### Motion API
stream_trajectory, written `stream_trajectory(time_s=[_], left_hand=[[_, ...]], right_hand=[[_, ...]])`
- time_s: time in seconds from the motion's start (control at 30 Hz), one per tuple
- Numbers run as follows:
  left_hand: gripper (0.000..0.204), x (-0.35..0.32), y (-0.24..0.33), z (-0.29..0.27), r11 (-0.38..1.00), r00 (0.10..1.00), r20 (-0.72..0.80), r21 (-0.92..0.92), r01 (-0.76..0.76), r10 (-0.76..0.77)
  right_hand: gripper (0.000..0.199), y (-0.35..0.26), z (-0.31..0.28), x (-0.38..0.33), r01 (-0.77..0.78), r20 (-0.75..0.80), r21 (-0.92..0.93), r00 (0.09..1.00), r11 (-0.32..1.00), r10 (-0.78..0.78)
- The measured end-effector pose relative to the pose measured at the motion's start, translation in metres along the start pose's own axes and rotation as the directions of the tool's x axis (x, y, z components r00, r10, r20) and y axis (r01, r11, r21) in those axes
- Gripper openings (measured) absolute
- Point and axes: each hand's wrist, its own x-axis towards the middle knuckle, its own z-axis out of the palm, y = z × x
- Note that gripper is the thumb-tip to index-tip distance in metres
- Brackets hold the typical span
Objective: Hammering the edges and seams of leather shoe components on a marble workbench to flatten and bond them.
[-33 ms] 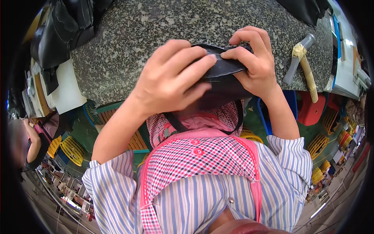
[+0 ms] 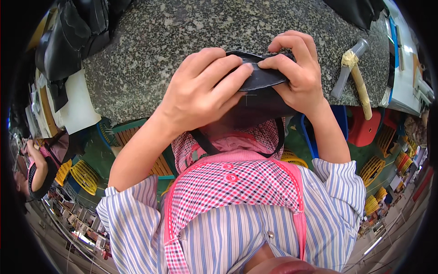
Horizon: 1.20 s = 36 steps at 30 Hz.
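Observation:
A black leather piece [image 2: 264, 81], bag-like with a curved, stiff-edged flap, is held up between my hands at the front edge of the stone-topped table [image 2: 150, 59]. My left hand [image 2: 200, 89] is closed on the flap's left part, fingertips pressing its upper face. On the right end my right hand [image 2: 299, 73] pinches the flap, thumb and index finger along its edge, other fingers curled above. Below the flap hangs a dark panel [image 2: 255, 112], over my lap. Two black straps show beneath it, one being the left strap [image 2: 205, 141]. What lies under my fingers is hidden.
A hammer [image 2: 358, 75] with a taped wooden handle lies at the table's right. Black leather pieces [image 2: 68, 41] are heaped at the far left, beside a white sheet [image 2: 77, 102]. A red stool [image 2: 365, 125], a blue bin [image 2: 340, 123] and yellow baskets [image 2: 84, 176] stand below. Another person [image 2: 39, 164] is at the left.
My left hand's lower fingers, stretched and blurred before, are now tucked in behind the flap's edge. My right hand keeps its place. The person at the left has shifted slightly.

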Motion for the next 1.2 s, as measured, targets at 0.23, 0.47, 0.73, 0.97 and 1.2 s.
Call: stream_trajectory(time_s=[0.23, 0.47, 0.73, 0.97, 1.2], left_hand=[[0.029, 0.005, -0.007, 0.007, 0.989, 0.992, -0.026, -0.082, 0.121, -0.124], [0.025, 0.013, -0.007, 0.017, 0.869, 0.892, -0.196, -0.385, 0.311, -0.406], [0.024, 0.014, -0.027, 0.005, 0.983, 1.000, -0.010, -0.183, 0.003, -0.005], [0.031, 0.010, -0.025, 0.007, 0.975, 0.993, -0.002, -0.190, 0.116, -0.118], [0.024, 0.016, -0.028, 0.007, 0.945, 0.981, 0.047, -0.261, 0.195, -0.190]], right_hand=[[0.026, -0.006, -0.002, 0.001, -0.062, -0.029, -0.013, 0.998, 0.998, 0.062], [0.022, 0.002, 0.002, 0.004, -0.176, -0.120, 0.156, 0.973, 0.972, 0.195], [0.021, 0.002, 0.002, 0.005, -0.230, -0.126, 0.096, 0.962, 0.969, 0.241], [0.038, -0.002, -0.044, -0.024, -0.236, -0.412, 0.026, 0.883, 0.971, 0.225], [0.031, 0.037, -0.091, -0.086, -0.487, -0.189, -0.516, 0.867, 0.705, 0.460]])
